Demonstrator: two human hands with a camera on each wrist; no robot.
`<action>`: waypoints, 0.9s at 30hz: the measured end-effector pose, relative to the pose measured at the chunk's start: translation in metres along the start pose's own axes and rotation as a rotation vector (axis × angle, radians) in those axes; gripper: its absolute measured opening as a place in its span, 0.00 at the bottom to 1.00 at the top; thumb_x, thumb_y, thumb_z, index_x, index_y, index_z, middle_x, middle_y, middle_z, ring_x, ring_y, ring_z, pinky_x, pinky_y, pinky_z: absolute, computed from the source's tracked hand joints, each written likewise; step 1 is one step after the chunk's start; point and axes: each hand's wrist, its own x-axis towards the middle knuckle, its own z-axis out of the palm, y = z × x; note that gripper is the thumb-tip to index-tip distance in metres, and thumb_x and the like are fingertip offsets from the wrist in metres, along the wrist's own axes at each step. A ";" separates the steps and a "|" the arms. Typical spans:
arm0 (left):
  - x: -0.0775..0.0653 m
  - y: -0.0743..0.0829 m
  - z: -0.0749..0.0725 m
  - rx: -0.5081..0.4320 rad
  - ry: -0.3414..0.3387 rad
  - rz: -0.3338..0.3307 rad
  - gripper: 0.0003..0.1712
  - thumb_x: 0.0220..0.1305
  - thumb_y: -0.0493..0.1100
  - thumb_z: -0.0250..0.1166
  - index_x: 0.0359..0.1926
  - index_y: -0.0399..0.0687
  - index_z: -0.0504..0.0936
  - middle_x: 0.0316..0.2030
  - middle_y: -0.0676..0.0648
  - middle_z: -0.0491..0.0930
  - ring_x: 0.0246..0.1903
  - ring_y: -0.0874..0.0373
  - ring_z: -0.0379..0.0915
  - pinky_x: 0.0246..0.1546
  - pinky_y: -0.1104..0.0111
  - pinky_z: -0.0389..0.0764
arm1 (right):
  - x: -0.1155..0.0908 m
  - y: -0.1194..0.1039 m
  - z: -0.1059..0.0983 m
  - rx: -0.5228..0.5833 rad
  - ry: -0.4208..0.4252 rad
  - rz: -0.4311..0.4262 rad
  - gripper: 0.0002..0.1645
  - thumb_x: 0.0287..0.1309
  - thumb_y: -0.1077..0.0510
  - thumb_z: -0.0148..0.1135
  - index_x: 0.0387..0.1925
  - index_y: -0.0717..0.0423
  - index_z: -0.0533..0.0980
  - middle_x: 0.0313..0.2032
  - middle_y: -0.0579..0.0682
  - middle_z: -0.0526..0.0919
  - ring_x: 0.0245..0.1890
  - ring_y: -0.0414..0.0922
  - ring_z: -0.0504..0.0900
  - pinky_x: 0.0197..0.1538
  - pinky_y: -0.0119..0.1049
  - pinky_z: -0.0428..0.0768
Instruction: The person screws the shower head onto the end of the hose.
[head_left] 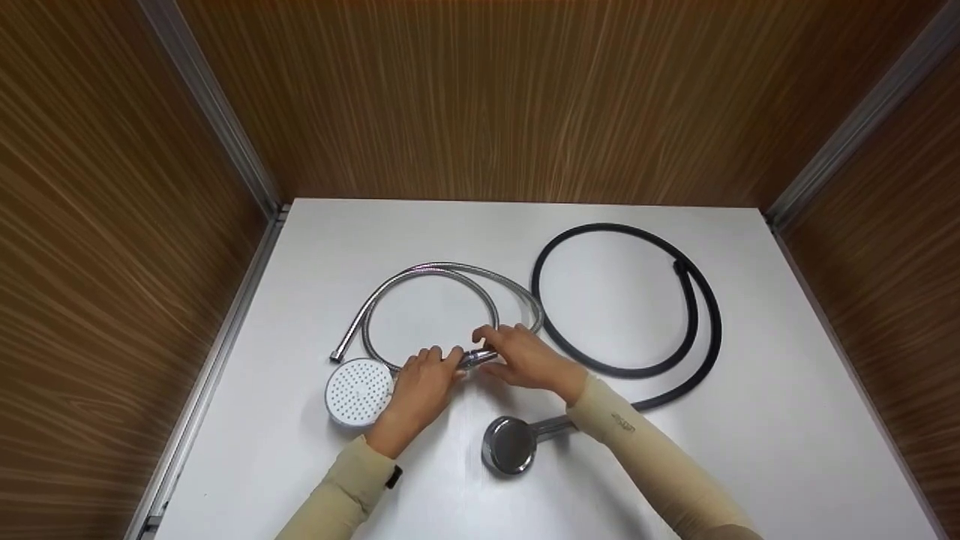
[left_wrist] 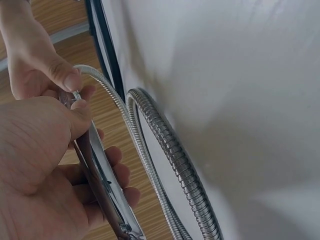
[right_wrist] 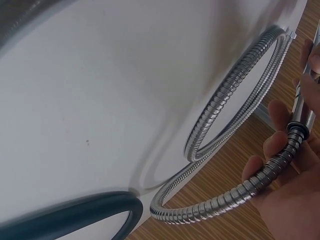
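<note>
My left hand grips the chrome handle of a shower head, whose round white spray face is turned up, left of that hand. Against the handle's other end, my right hand holds the end of a silver metal shower hose, with the thumb and fingers about its smooth connector. Handle and connector line up end to end; fingers partly cover where they meet. From there the hose loops back over the white table, and its other end, with a nut, lies near the spray face.
A second, chrome shower head lies in front of my right hand, its handle passing beneath the right forearm. A black hose lies coiled on the right of the white table. Wood-grain panels enclose the back and sides.
</note>
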 end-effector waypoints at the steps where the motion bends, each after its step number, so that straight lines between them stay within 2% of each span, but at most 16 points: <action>1: 0.000 0.000 0.000 -0.005 -0.001 -0.001 0.18 0.68 0.53 0.68 0.48 0.46 0.78 0.28 0.42 0.79 0.28 0.47 0.77 0.28 0.57 0.78 | 0.000 0.000 0.000 0.001 0.007 -0.006 0.24 0.65 0.54 0.72 0.57 0.55 0.74 0.41 0.51 0.90 0.44 0.51 0.87 0.50 0.49 0.78; 8: 0.000 -0.001 0.002 0.000 0.021 0.018 0.18 0.67 0.53 0.69 0.46 0.46 0.77 0.27 0.42 0.78 0.27 0.47 0.77 0.27 0.57 0.78 | -0.001 0.001 0.001 -0.023 0.017 -0.035 0.15 0.66 0.55 0.70 0.50 0.54 0.76 0.38 0.50 0.87 0.39 0.51 0.84 0.46 0.49 0.79; 19: 0.000 -0.001 0.001 -0.013 0.004 0.005 0.18 0.68 0.54 0.68 0.47 0.46 0.77 0.28 0.42 0.79 0.28 0.46 0.77 0.28 0.56 0.78 | -0.001 0.002 0.001 -0.037 -0.017 -0.026 0.14 0.70 0.54 0.66 0.52 0.55 0.81 0.44 0.51 0.89 0.44 0.50 0.86 0.49 0.49 0.81; 27: 0.001 0.000 0.000 -0.016 -0.016 0.002 0.18 0.68 0.54 0.67 0.48 0.47 0.77 0.28 0.42 0.79 0.28 0.46 0.78 0.29 0.56 0.78 | 0.000 0.000 0.000 -0.035 -0.035 -0.008 0.16 0.73 0.51 0.62 0.54 0.56 0.83 0.47 0.52 0.90 0.49 0.51 0.86 0.52 0.50 0.81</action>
